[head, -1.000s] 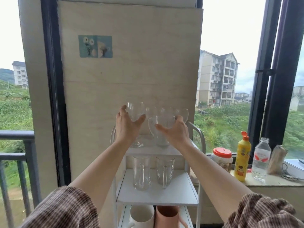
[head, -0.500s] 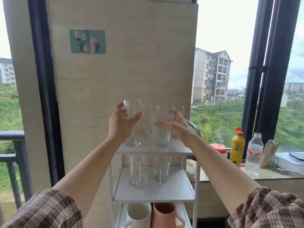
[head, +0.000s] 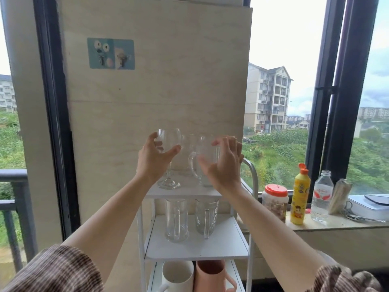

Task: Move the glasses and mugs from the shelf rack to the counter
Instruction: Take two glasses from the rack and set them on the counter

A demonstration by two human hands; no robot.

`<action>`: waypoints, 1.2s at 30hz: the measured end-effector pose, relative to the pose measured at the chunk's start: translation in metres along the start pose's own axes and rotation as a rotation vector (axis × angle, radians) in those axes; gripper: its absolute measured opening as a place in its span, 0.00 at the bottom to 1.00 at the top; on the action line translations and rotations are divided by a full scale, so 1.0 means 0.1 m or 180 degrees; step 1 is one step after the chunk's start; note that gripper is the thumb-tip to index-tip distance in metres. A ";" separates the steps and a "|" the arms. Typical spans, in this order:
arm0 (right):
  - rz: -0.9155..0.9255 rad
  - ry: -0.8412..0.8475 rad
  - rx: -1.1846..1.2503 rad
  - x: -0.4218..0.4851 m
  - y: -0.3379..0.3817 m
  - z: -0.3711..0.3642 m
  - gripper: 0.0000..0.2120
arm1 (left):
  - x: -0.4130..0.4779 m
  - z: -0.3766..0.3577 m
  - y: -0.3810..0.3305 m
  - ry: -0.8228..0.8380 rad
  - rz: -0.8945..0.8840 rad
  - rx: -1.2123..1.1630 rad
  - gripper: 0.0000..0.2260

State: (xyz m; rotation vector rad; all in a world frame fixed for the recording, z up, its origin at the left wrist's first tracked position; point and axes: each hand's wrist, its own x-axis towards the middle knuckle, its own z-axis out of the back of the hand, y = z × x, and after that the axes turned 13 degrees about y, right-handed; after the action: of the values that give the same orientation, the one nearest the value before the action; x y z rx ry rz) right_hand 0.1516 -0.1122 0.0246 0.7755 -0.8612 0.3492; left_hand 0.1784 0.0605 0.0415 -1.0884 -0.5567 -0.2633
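Note:
A white three-tier shelf rack point(head: 195, 253) stands against the wall panel. On its top tier, my left hand point(head: 154, 160) wraps the bowl of a clear wine glass point(head: 171, 138), whose foot rests on the shelf. My right hand point(head: 224, 165) curls around a clear glass mug point(head: 205, 151) beside it, thumb in front and fingers behind. Another stemmed glass point(head: 189, 144) stands behind them. Two glass mugs point(head: 176, 220) point(head: 206, 216) sit on the middle tier. A white mug point(head: 177, 275) and a pink mug point(head: 211, 275) sit on the bottom tier.
The stone counter point(head: 336, 224) runs to the right of the rack under the window. On it stand a red-lidded jar point(head: 275, 200), a yellow bottle point(head: 300, 197), a water bottle point(head: 321, 196) and stacked books point(head: 370, 205). A black window frame point(head: 55, 123) is at the left.
My right hand has shifted to the mug's right side with its fingers curled further around it. My left hand keeps its hold on the wine glass bowl. Both glasses stay on the top tier.

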 end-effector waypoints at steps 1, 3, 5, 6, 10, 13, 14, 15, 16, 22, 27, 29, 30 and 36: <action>0.0161 -0.0119 -0.0303 -0.06 0.03 -0.06 0.18 | 0.00 0.00 0.00 0.0001 -0.0001 -0.0017 0.37; 0.0251 -0.0118 -0.0792 -0.12 0.07 -0.16 0.21 | 0.00 0.01 -0.01 0.0007 -0.0004 -0.0054 0.37; 0.0200 0.0041 -0.1076 -0.10 0.08 -0.22 0.20 | 0.00 0.02 -0.02 0.0020 0.0004 -0.0060 0.37; 0.0169 0.0105 -0.1138 -0.09 0.08 -0.23 0.17 | 0.00 0.03 -0.03 0.0026 0.0010 -0.0057 0.37; -0.0073 0.0207 -0.1127 -0.10 0.08 -0.15 0.11 | -0.02 0.05 -0.05 0.0050 0.0016 -0.0046 0.37; -0.0584 0.0205 -0.0634 -0.14 0.04 0.03 0.08 | -0.03 0.05 -0.06 0.0058 0.0049 -0.0105 0.37; -0.0775 0.0217 -0.0441 -0.15 0.01 0.09 0.07 | -0.03 0.05 -0.07 0.0075 0.0068 -0.0122 0.37; -0.0921 0.0250 -0.0319 -0.15 -0.01 0.17 0.08 | -0.03 0.05 -0.07 0.0107 0.0088 -0.0134 0.37; -0.1017 0.0321 -0.0212 -0.15 -0.03 0.24 0.09 | -0.02 0.06 -0.08 0.0153 0.0106 -0.0147 0.37; -0.1959 0.1186 0.1082 0.09 -0.01 0.55 0.14 | -0.02 0.07 -0.12 0.0262 0.0190 -0.0245 0.39; -0.2473 0.1348 0.2111 0.11 -0.05 0.66 0.11 | -0.08 0.07 -0.13 0.0191 0.0127 -0.0643 0.38; -0.2533 0.1348 0.2452 0.08 -0.07 0.72 0.11 | -0.11 0.08 -0.16 0.0188 0.0081 -0.0787 0.38; -0.2513 0.1393 0.2587 0.06 -0.09 0.76 0.11 | -0.13 0.07 -0.19 0.0197 0.0039 -0.0823 0.38; -0.2098 0.1476 0.3142 0.00 -0.13 1.33 0.09 | -0.32 -0.05 -0.54 0.0148 -0.0364 -0.1121 0.38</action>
State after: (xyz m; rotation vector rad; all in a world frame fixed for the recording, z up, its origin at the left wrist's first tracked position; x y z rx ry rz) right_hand 0.0865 -0.2181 0.0729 1.7419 0.0925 0.3302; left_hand 0.1278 0.0301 0.0632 -1.3883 -0.5436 -0.4991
